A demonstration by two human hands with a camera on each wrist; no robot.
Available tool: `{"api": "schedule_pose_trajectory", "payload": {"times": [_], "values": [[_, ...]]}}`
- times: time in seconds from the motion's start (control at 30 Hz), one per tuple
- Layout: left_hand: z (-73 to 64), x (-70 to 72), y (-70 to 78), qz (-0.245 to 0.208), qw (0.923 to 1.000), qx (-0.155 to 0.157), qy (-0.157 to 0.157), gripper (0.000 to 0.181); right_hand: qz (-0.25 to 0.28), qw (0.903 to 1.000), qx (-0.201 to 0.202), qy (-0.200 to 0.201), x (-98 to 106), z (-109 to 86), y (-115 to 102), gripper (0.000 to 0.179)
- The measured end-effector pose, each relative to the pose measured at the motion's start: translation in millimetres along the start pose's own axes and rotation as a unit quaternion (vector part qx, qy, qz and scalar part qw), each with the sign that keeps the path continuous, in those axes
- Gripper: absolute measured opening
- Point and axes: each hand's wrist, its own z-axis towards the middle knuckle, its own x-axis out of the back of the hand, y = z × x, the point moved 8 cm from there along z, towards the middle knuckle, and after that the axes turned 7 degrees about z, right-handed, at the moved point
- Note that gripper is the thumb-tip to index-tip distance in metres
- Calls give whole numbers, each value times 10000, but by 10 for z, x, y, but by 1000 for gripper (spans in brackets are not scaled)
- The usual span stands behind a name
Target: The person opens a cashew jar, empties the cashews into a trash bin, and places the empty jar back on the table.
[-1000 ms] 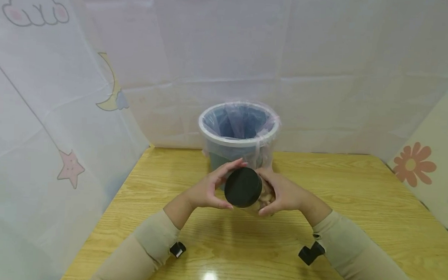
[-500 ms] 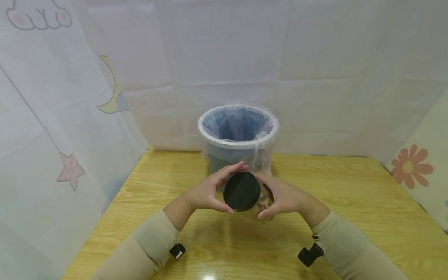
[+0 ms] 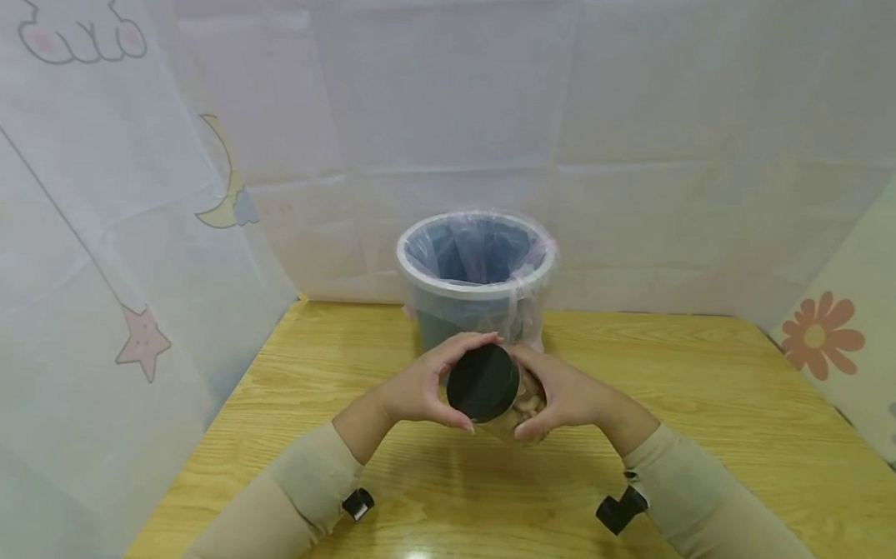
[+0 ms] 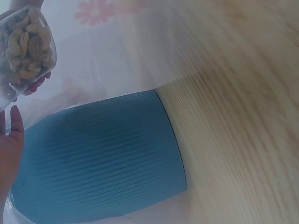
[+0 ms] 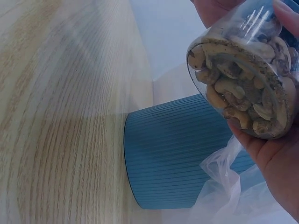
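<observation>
A clear jar of mixed nuts [image 3: 527, 406], cashews among them, is held tilted above the table, its black lid [image 3: 483, 383] facing left and up toward the head camera. My right hand [image 3: 569, 393] grips the jar's body near its base, thumb in front and fingers behind. Round the lid curve the thumb and fingers of my left hand [image 3: 424, 387], at its upper and lower edges. The right wrist view shows the jar's base and the nuts [image 5: 243, 93] packed inside. In the left wrist view the lid is out of sight.
Behind the hands stands a blue ribbed waste bin [image 3: 442, 317] with a white rim and a clear liner bag [image 3: 529, 312] hanging over its side. Pale printed cloth [image 3: 456, 96] closes off the back and sides of the wooden table [image 3: 625, 346].
The left hand's fingers and thumb have closed in on the lid, shifting slightly right. The right hand keeps its hold, and the jar has barely moved; the head view tilts up a little.
</observation>
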Motion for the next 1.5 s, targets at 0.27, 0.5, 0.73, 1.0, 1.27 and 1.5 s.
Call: {"api": "schedule_pose_trajectory", "payload": {"times": [0.27,0.5,0.73,1.0,1.27,1.5], "values": [[1,39,-43,196,9982,408,397,96,-293,9971,-618,321,40,7,-93,85],[-15,87,-97,402,9919,974,715,90,-429,9928,-916,639,90,-12,77,82],[-59,94,-280,873,9795,1432,1118,88,-738,9878,-965,977,118,-3,67,81],[-136,77,-528,1115,9591,2184,1413,86,-937,9825,-1008,1256,143,-12,94,80],[-148,79,-552,1200,9476,2533,1531,89,-1007,9793,-1102,1366,149,-9,134,82],[-149,89,-540,1395,9447,2523,1565,96,-1056,9773,-1174,1412,158,-8,150,84]]}}
